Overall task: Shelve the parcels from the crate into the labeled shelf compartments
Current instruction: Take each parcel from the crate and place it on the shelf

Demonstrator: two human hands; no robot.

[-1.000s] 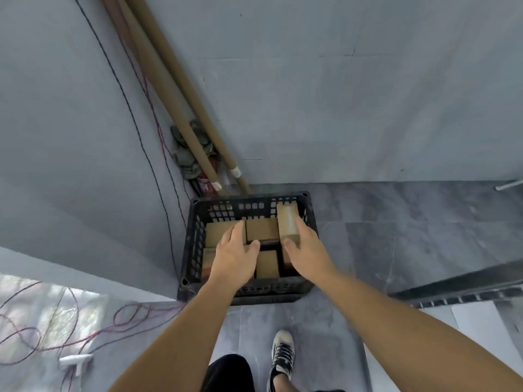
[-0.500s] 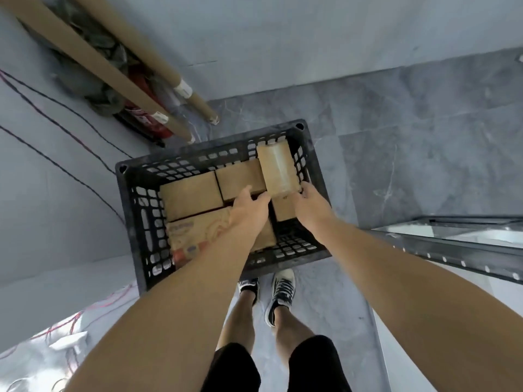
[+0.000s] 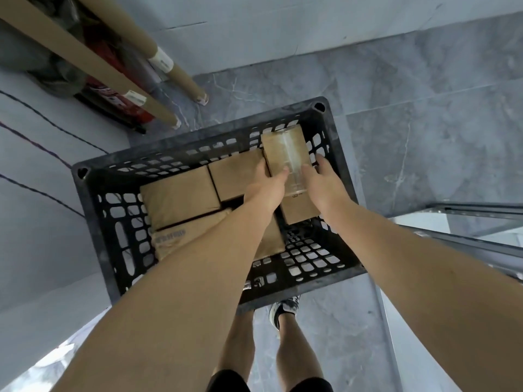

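A black plastic crate [image 3: 93, 210] stands on the grey floor below me, holding several brown cardboard parcels. A taped parcel [image 3: 284, 152] lies at the crate's far right corner, on top of another parcel [image 3: 298, 210]. My left hand [image 3: 264, 186] grips its left edge, thumb on the top face. My right hand [image 3: 322, 179] holds its right side, fingers down between the parcel and the crate wall. Two flat parcels [image 3: 178, 195] [image 3: 235, 174] lie along the far side, and a printed one [image 3: 175, 239] sits under my left forearm.
Long cardboard tubes [image 3: 169, 72] lean against the wall behind the crate, with a red object [image 3: 113, 97] on the floor beside them. A metal shelf frame [image 3: 475, 222] runs along the right. My feet stand just behind the crate's near wall.
My head came closer over the crate. Both hands shifted from the parcels in the middle onto the taped parcel at the far right and took hold of its two sides.
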